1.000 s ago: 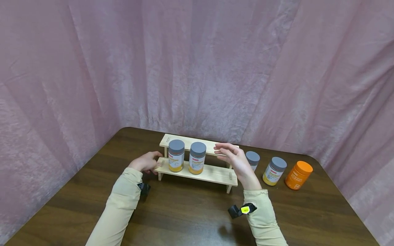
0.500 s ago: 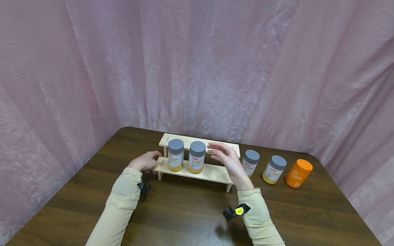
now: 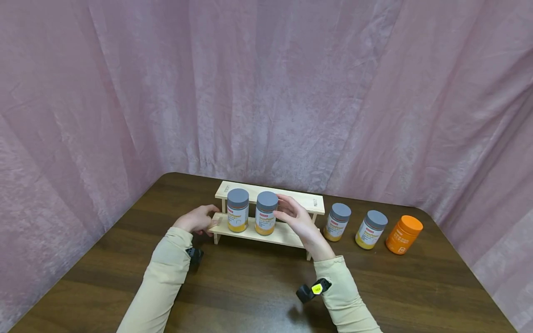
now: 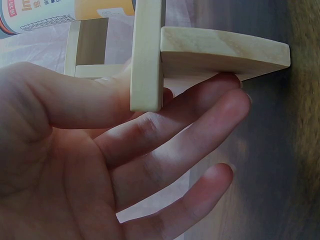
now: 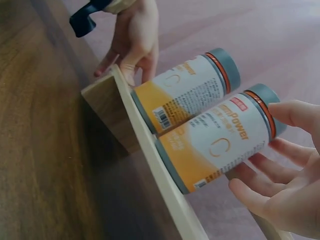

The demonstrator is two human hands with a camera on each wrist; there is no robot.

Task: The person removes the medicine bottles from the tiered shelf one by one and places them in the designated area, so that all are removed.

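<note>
My left hand (image 3: 197, 219) grips the left end of a two-tier wooden rack (image 3: 287, 233), thumb over the lower board and fingers beneath, as the left wrist view shows. On that lower tier stand two grey-lidded supplement jars with white-and-yellow labels: a left jar (image 3: 238, 212) and a right jar (image 3: 266, 215). My right hand (image 3: 300, 224) is at the right jar's right side, its fingers loosely extended. In the right wrist view the thumb (image 5: 295, 114) is right at the lid's edge, and the other fingers lie beyond the jar, some fingertips hidden.
To the right of the rack, on the dark wooden table (image 3: 250, 286), stand two more grey-lidded jars, one nearer (image 3: 337, 223) and one farther (image 3: 371, 230). An orange jar (image 3: 404, 235) stands beyond them. A pink curtain (image 3: 266, 92) hangs behind the table.
My right hand has moved left from the rack's right end to the right jar, uncovering the nearest loose jar. My left hand stays on the rack, and the jars keep their places.
</note>
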